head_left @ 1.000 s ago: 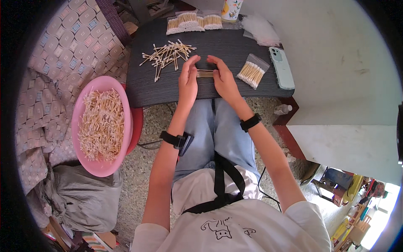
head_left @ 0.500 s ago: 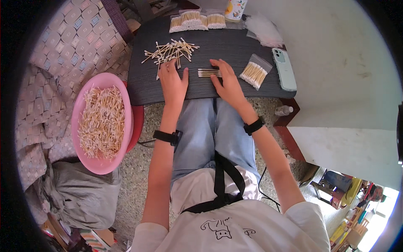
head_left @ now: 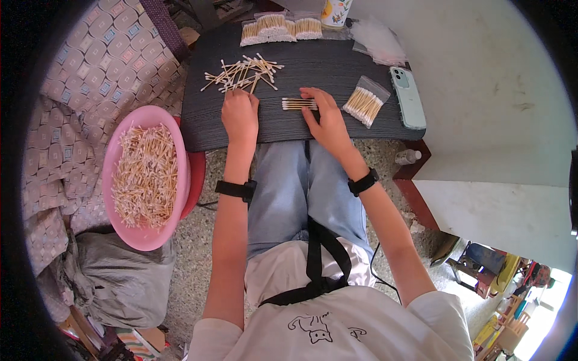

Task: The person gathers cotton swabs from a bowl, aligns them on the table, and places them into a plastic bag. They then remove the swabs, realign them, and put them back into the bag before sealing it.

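My left hand (head_left: 241,117) is closed at the near edge of a loose pile of cotton swabs (head_left: 241,73). One swab sticks up from its fingertips, and the rest of the grip is hidden by the back of the hand. To the right, my right hand (head_left: 327,120) rests on the table with thumb and fingers apart. Between them lies the right end of a short row of cotton swabs (head_left: 295,104), set side by side with tips lined up at the left. Beside that hand lies a clear zip bag of swabs (head_left: 363,103).
Several filled swab bags (head_left: 282,28) line the far edge of the dark table (head_left: 271,129), next to a printed cup (head_left: 335,13). Flat clear bags (head_left: 379,41) and a pale green phone (head_left: 407,98) are at the right. A pink basin (head_left: 147,240) heaped with swabs stands left.
My left hand has shifted slightly left and its fingers have closed on a swab at the pile. The right hand stays by the row.
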Motion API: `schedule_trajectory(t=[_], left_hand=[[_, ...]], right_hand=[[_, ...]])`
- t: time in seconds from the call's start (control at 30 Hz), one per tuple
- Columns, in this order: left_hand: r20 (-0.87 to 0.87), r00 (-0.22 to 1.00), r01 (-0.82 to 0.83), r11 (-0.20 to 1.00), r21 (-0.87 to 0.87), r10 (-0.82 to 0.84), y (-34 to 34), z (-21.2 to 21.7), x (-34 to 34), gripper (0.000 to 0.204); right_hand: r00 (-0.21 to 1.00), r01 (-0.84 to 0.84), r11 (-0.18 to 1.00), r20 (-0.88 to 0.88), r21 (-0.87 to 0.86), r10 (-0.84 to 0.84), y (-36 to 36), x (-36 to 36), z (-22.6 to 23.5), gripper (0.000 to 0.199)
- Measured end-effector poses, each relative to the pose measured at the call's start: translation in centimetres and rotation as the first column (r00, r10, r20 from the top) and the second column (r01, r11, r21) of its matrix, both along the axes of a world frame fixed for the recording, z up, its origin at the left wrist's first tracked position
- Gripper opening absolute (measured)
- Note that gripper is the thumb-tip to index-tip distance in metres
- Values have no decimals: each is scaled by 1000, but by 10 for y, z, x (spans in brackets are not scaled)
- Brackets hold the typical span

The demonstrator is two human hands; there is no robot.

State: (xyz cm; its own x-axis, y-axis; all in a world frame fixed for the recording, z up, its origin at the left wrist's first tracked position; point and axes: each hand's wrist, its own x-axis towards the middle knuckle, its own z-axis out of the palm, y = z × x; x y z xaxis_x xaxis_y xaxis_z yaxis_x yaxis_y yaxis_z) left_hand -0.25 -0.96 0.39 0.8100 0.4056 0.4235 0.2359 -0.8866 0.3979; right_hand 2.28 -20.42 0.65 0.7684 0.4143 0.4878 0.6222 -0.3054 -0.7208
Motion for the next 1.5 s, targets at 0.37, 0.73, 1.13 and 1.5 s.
schedule_trajectory(t=[0.37,0.73,1.13,1.5], left_hand=[[25,999,31,989,-147,-28,7,27,-16,15],[275,911,361,915,-179,-306,-11,27,-7,12],[157,860,479,875,77,-485,-29,5,8,14],[92,821,536,816,214,-564,-39,-1,-13,26]], right_hand=[[999,13,1000,43,5,-13,-1,2,-6,31],[997,60,998,57,26,-61,3,0,-1,31],[984,98,995,148,16,-99,5,4,-7,37],[963,117,983,257,-139,-79,6,1,-16,30]])
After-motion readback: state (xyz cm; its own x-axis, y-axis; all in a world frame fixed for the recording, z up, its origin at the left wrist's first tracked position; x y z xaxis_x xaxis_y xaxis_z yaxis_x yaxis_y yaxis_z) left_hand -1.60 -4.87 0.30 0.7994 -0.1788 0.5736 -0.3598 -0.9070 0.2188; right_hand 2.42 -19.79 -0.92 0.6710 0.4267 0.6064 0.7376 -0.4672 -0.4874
